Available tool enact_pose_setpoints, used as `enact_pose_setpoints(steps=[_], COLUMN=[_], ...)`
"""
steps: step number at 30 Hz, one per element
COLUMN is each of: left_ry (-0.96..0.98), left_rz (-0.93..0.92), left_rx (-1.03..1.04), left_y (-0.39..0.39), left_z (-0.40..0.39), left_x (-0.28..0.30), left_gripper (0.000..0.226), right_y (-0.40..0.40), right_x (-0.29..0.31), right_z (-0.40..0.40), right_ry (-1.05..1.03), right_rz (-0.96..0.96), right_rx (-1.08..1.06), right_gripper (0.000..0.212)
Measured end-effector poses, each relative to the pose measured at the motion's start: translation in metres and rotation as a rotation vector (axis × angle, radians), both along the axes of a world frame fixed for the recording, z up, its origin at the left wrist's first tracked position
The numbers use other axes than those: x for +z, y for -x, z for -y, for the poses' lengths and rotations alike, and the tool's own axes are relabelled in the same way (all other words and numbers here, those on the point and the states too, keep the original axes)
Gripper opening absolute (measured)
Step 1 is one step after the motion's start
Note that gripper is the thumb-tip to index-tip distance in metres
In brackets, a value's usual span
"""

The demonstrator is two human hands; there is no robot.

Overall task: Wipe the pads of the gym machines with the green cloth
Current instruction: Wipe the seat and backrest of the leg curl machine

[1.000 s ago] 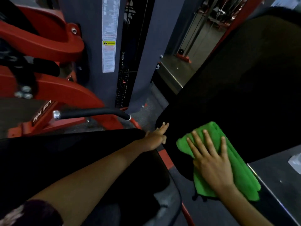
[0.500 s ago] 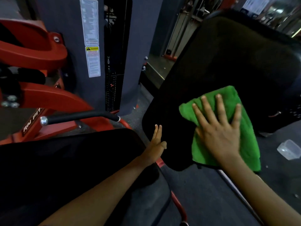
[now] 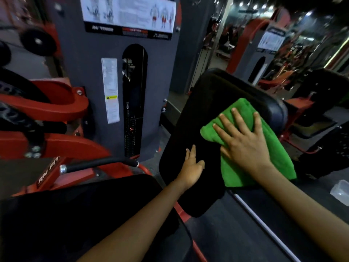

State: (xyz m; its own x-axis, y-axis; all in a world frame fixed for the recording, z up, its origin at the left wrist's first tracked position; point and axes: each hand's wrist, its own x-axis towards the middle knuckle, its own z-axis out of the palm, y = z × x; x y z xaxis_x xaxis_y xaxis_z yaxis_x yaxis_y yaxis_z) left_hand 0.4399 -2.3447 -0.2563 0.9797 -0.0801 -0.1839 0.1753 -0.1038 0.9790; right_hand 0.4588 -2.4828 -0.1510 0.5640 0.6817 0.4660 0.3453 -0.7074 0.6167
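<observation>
Right hand [image 3: 245, 146] presses the green cloth [image 3: 251, 148] flat on the back pad [image 3: 213, 103], centre-right of frame.
Left hand [image 3: 191, 167], open and empty, steadies the pad; the loosely folded cloth could bunch or slip from under the spread fingers [image 3: 238, 118].

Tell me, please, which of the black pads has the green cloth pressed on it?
The upright back pad on the right: the right hand presses the green cloth flat there. The seat pad bears none.
</observation>
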Motion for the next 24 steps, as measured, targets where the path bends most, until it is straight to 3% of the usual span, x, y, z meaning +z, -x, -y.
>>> enact_pose_setpoints(steps=[5, 8, 12, 16, 19, 24], left_ry=[-0.200, -0.337, -0.498, -0.817, -1.105, -1.197], left_rz=[0.133, 0.261, 0.394, 0.618, 0.757, 0.831], left_rx=[-0.020, -0.049, -0.133, -0.257, -0.323, -0.377], left_y=[-0.002, -0.001, 0.008, 0.006, -0.001, -0.014], left_z=[0.020, 0.028, 0.032, 0.024, 0.023, 0.022], left_x=[0.057, 0.082, 0.088, 0.094, 0.123, 0.158], left_gripper=[0.072, 0.074, 0.084, 0.095, 0.095, 0.101], right_y=[-0.008, -0.005, 0.004, 0.026, 0.025, 0.027], right_x=[0.039, 0.043, 0.003, -0.047, -0.027, -0.016], right_z=[0.012, 0.026, 0.027, 0.003, 0.002, -0.004], right_ry=[-0.159, -0.416, -0.869, -1.202, -1.382, -1.591], right_rz=[0.082, 0.110, 0.122, 0.020, -0.055, -0.094], right_rx=[-0.064, -0.013, 0.055, 0.041, 0.056, 0.050], right_gripper=[0.060, 0.059, 0.060, 0.072, 0.070, 0.063])
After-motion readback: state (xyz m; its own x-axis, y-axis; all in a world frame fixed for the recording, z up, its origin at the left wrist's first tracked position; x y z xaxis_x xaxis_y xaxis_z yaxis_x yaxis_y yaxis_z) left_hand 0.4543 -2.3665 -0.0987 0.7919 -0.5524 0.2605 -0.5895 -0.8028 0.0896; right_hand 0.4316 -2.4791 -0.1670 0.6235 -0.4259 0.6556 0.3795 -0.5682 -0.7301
